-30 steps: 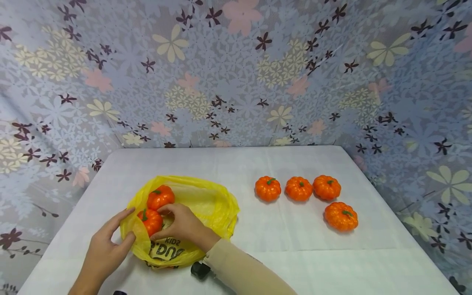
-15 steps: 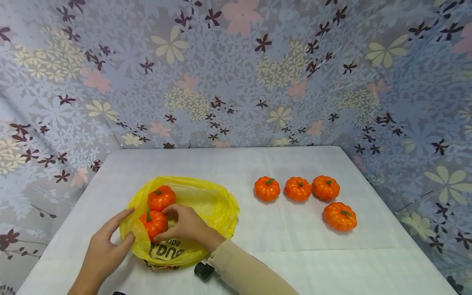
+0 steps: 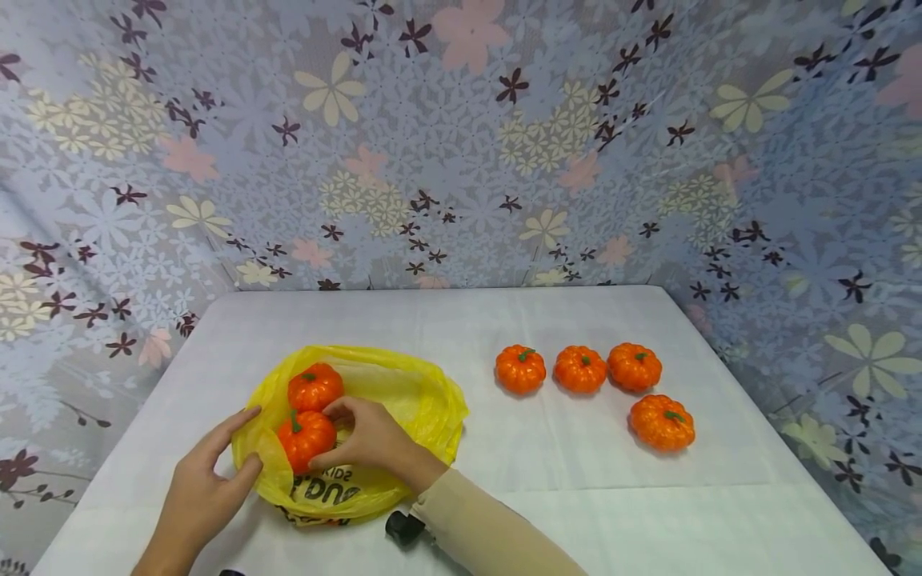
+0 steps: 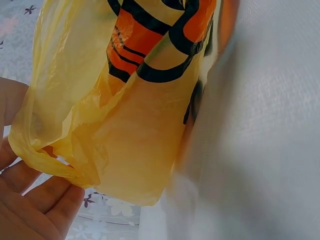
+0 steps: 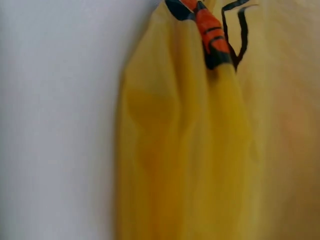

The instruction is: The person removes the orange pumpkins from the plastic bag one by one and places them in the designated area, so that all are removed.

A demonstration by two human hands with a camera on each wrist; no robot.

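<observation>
A yellow plastic bag with dark lettering lies on the table, its mouth spread wide. Inside it are two small orange pumpkins with green stems. My right hand reaches in and grips the nearer pumpkin between thumb and fingers. The farther pumpkin sits just behind it. At the bag's left rim, my left hand holds the plastic between thumb and fingers; in the left wrist view its fingers lie against the bunched edge. Only bag and tabletop show in the right wrist view.
On the right half of the white-covered table stand several more pumpkins: one nearest the bag, another beside it, and two farther right. A black wrist device sits under the right sleeve. Floral cloth hangs behind.
The nearer pumpkin has shifted right and slightly toward me inside the bag, along with my right hand. My left hand stays at the bag's rim.
</observation>
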